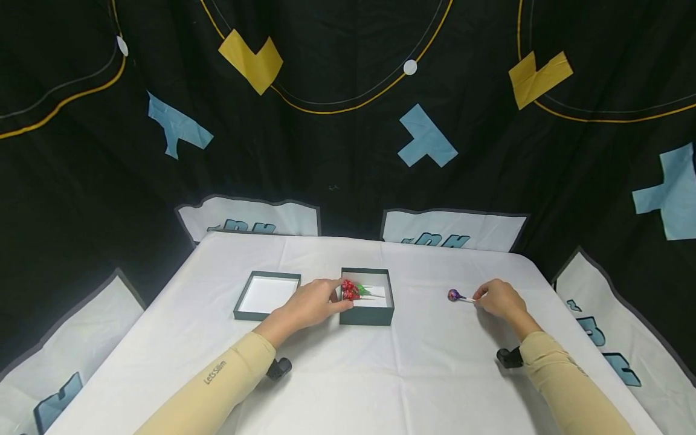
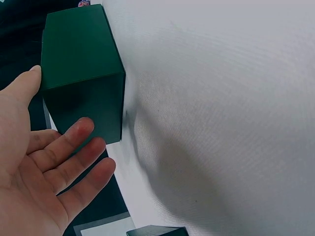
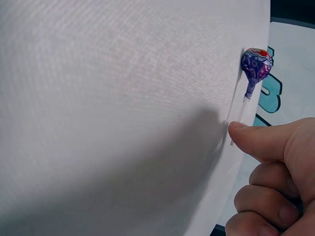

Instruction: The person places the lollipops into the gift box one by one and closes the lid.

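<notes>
An open dark green box [image 1: 365,317] stands near the middle of the table, holding several red-wrapped lollipops [image 1: 348,291] with white sticks and a green-wrapped one [image 1: 361,290]. My left hand [image 1: 316,301] is at the box's left side, its thumb at the rim in the left wrist view and its other fingers spread loosely beside the green wall [image 2: 81,46]. On the right, my right hand [image 1: 500,297] pinches the white stick of a purple lollipop [image 1: 454,295]. The lollipop [image 3: 256,66] lies low at the white cloth, its wrapped head pointing away from the thumb.
The box lid [image 1: 269,294], white inside with a green rim, lies left of the box. White cloth [image 1: 424,374] covers the table. Behind it hangs a black curtain [image 1: 337,163] with blue and yellow shapes.
</notes>
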`<state>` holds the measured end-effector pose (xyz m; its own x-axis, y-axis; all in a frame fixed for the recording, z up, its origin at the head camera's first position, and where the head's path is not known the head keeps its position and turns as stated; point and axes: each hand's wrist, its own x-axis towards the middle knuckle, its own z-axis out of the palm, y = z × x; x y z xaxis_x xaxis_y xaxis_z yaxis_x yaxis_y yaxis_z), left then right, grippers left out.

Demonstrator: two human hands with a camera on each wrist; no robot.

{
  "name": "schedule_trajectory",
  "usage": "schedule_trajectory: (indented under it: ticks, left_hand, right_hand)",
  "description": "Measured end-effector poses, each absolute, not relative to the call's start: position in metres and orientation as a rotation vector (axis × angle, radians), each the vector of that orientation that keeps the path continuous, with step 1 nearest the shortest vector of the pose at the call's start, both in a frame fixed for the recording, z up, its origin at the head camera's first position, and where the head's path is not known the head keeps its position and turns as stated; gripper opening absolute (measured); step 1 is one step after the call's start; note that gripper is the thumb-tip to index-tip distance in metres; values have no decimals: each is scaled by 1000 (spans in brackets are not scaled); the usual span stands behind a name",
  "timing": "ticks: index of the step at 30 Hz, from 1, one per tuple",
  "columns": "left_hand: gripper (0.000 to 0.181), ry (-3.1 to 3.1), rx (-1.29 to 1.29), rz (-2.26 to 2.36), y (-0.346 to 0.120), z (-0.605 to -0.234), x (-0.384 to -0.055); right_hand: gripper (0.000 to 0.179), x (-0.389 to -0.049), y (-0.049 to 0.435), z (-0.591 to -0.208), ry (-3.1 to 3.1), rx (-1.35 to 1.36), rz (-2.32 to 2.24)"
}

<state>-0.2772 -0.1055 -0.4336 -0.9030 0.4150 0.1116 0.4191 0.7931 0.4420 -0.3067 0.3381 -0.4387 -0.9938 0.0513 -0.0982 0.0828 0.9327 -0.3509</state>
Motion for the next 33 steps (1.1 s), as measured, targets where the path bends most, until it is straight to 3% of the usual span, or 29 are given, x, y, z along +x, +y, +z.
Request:
schedule_trajectory:
  ticks: [33]
  left_hand:
    - [72,-2974,-695,-698,-105,-431,-276]
  right_hand:
    - [7,-308,330,-424,2936,37,-626]
